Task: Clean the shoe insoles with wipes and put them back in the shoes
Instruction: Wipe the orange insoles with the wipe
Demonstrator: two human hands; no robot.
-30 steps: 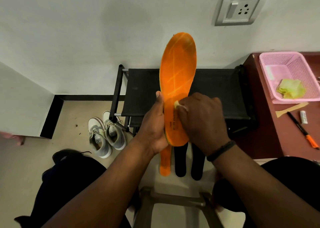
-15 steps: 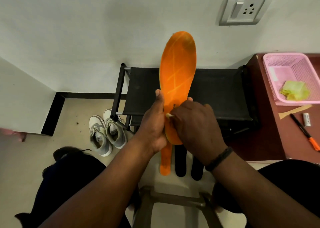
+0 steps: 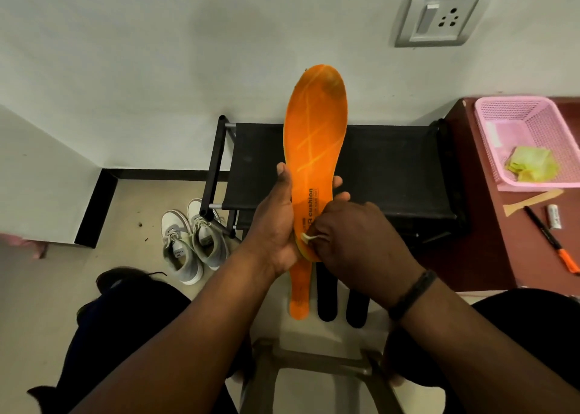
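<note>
At the bottom centre of the frame a stool frame (image 3: 314, 360) shows between the person's knees, and just above it three insoles lie side by side: a second orange insole (image 3: 299, 294) and two black insoles (image 3: 340, 303). Above them, in the middle of the frame, the left hand (image 3: 276, 225) grips the orange insole (image 3: 315, 150) by its left edge, thumb up along the side, holding it upright with its toe end toward the wall. The right hand (image 3: 354, 241) is curled round a small wad of wipe (image 3: 306, 237), only a pale scrap of which shows, and presses it on the insole's heel end. A second ago that hand was higher, rubbing near the printed lettering; it has since slid down toward the heel, and the lettering is uncovered now. This suggests a stroke running down the lower half, so the cleaning of this insole is under way, not finished, and the upper part is probably wiped or waiting. To the lower left the grey shoes (image 3: 191, 241) stand on the floor beside the black rack (image 3: 392, 168), still without insoles going back. At the right, on the desk (image 3: 489, 241), sit an orange-tipped pen (image 3: 552, 241) and a pink basket (image 3: 527, 143) holding a crumpled yellow-green wipe (image 3: 532, 164)
</note>
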